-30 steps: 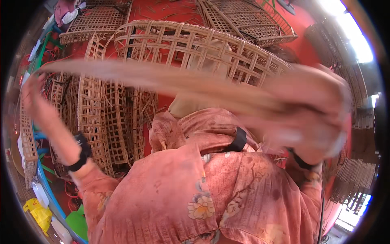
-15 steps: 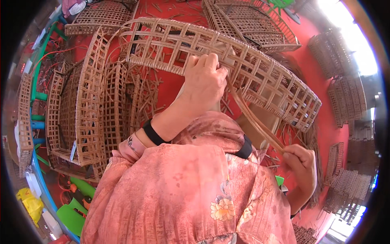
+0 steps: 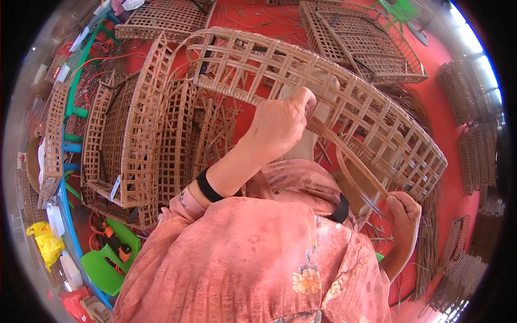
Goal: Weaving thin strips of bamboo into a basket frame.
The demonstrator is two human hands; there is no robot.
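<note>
A long woven rattan panel (image 3: 258, 62) with an open lattice slants across in front of me, its right end nearer my body. My left hand (image 3: 283, 121) is closed at the panel's near edge, pinching a flat rattan strip (image 3: 358, 161). From there the strip slopes down to the right, where my right hand (image 3: 404, 212) is closed round its other part. A loop of the strip hangs below the panel between the two hands. The left fingertips are partly hidden behind the knuckles.
Woven rattan frames (image 3: 140, 129) stand close at left, and another large one (image 3: 371, 43) lies far right. Rattan scraps (image 3: 221, 121) litter the red floor. A green chair (image 3: 105, 269) with orange-and-black tools is at lower left. Stacked woven pieces (image 3: 468, 91) line the right.
My left hand has come down from the panel's lattice to its near edge, toward my body. A loop now shows in the strip. The whole view has shifted, so the surroundings appear farther right.
</note>
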